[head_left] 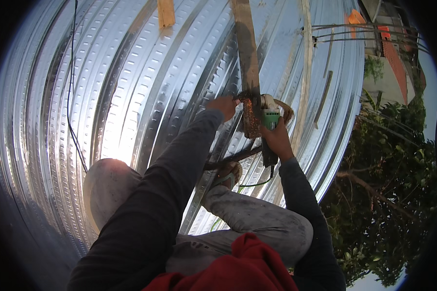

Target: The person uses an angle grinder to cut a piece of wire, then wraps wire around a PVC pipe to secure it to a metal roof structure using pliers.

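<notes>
Green-black cylindrical grinder (270, 120): gripped by right hand (278, 139), inside right edge of ribbed silver metal decking (145, 72). Left hand (223, 106): curled, grip unclear, beside flat brown bar (246, 53). Risk: shifting bar could kick grinder leftward.

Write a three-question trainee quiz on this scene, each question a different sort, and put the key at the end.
1. Multiple choice: Which hand grips the green power tool?
A) left
B) right
C) both

2. True or false: The ribbed sheeting under the person is matt red.

3. Fill in the blank: Orange ____ show between the left hand and the tool's head.

Key:
1. B; the right hand is wrapped around the tool's body.
2. False; it is shiny and silvery.
3. Sparks.
</notes>
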Tool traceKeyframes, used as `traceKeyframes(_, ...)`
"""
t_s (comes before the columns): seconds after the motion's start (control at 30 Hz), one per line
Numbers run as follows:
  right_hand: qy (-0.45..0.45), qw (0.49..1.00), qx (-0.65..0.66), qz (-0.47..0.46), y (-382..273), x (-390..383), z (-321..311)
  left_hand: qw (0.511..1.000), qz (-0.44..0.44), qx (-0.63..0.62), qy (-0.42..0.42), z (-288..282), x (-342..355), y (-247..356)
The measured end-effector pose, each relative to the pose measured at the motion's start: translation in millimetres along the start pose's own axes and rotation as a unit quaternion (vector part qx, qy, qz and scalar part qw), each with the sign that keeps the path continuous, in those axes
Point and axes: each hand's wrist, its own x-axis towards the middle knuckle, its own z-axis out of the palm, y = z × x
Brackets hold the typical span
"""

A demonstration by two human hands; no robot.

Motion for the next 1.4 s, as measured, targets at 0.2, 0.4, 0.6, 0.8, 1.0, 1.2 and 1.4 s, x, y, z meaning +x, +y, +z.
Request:
traceKeyframes(0.2, -0.006, 1.0, 0.015, -0.004, 14, -9, 1, 1.0, -0.007, 0.0, -0.002, -3, -3, 6)
traceKeyframes(0.4, -0.025, 1.0, 0.009, 0.008, 8, -13, 0, 1.0, -0.004, -0.002, 0.006, -2, 1, -2)
traceKeyframes(0.6, -0.015, 0.999, 0.025, -0.027, 4, -6, -1, 1.0, 0.004, -0.013, 0.001, -3, 0, -2)
traceKeyframes(0.8, -0.006, 0.998, 0.051, -0.029, -19, 12, 0, 0.999, 0.001, -0.031, 0.008, 0, 3, -10)
traceKeyframes(1.0, -0.001, 1.0, 0.024, -0.013, -15, 8, 0, 0.998, 0.029, -0.062, 0.016, 2, 12, -22)
traceKeyframes(1.2, -0.011, 0.999, 0.034, 0.003, -3, -9, 6, 0.996, 0.036, -0.08, 0.014, 3, 16, -27)
traceKeyframes(1.4, -0.005, 1.0, -0.023, -0.002, -4, -5, 3, 0.995, 0.04, -0.087, 0.027, 4, 18, -30)
